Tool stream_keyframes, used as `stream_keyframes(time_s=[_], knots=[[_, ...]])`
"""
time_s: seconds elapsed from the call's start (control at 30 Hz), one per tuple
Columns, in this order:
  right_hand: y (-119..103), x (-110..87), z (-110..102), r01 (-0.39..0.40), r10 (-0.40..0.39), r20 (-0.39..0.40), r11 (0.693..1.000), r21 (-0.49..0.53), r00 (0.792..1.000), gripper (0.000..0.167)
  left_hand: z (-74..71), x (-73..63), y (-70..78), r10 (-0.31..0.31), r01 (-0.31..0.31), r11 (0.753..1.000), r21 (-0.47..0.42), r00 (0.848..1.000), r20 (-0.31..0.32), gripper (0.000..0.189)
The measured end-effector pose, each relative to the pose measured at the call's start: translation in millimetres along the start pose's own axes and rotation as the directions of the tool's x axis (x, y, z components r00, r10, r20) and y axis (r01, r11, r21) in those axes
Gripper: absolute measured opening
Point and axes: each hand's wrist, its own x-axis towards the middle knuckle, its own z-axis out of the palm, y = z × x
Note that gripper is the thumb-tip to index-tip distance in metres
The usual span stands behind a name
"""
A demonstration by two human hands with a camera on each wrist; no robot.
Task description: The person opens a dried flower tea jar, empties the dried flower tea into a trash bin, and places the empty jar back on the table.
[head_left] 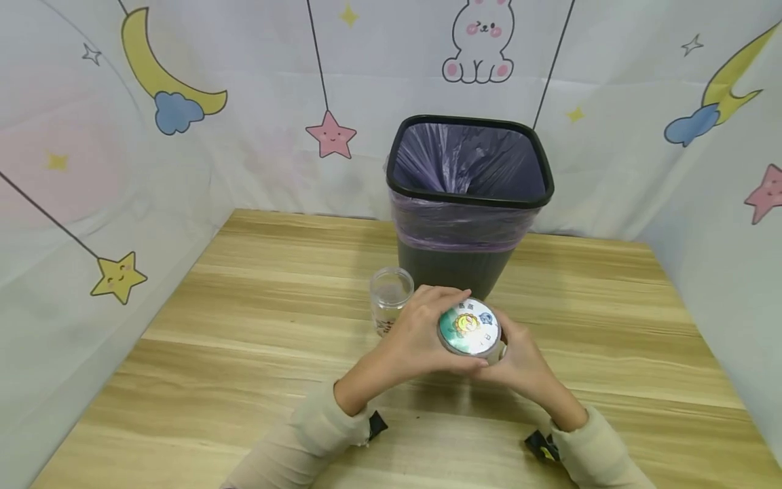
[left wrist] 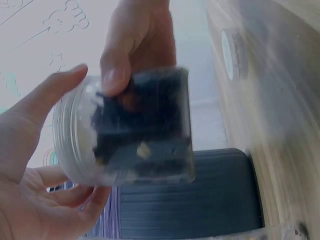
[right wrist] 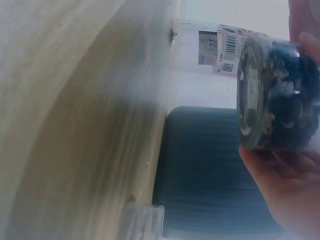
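Note:
Both hands hold a clear screw-top jar [head_left: 470, 327] raised in front of the bin, its round lid with a green and yellow picture facing up. The left hand [head_left: 421, 339] curls round the lid end. Lower on the jar body, the right hand [head_left: 519, 356] grips from the other side. In the left wrist view the jar [left wrist: 145, 130] shows dark, lumpy contents inside, with the lid on. Its flat bottom and dark lumps show in the right wrist view, with the right hand [right wrist: 285, 185] below it.
A second clear jar [head_left: 391, 288] with a printed label [right wrist: 230, 50] stands left of the hands. Behind them is a dark bin [head_left: 470, 200] lined with a purple bag. A round lid-like disc [left wrist: 236, 54] lies on the wooden table [head_left: 275, 305]. Printed cloth walls surround it.

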Motion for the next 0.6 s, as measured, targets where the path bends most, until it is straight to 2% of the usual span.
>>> stream_keyframes(time_s=[0.1,0.17,0.4,0.5,0.6], knots=[[0,0.5,0,0.022,-0.023,-0.019,1.0,-0.019,1.0,0.085,0.8,-0.2,1.4,-0.003,0.004,1.0,0.027,1.0,-0.01,0.094],[0,0.1,-2,0.019,-0.019,-0.003,1.0,-0.013,1.0,0.084,-0.2,-0.6,2.1,0.006,-0.006,0.999,0.031,1.0,0.0,0.094],[-4,-0.4,-13,-0.011,0.003,0.143,0.999,0.052,0.99,0.085,-7.4,-2.2,3.7,0.059,-0.059,0.998,0.001,0.994,0.095,0.09],[-5,0.3,-16,-0.005,-0.01,0.191,0.997,0.079,0.982,0.086,-9.7,-2.9,5.5,0.054,-0.054,0.999,-0.003,0.991,0.121,0.089],[-5,0.3,-17,0.0,-0.02,0.208,0.995,0.096,0.978,0.087,-10.3,-3.2,7.9,0.036,-0.034,0.999,-0.017,0.993,0.115,0.089]])
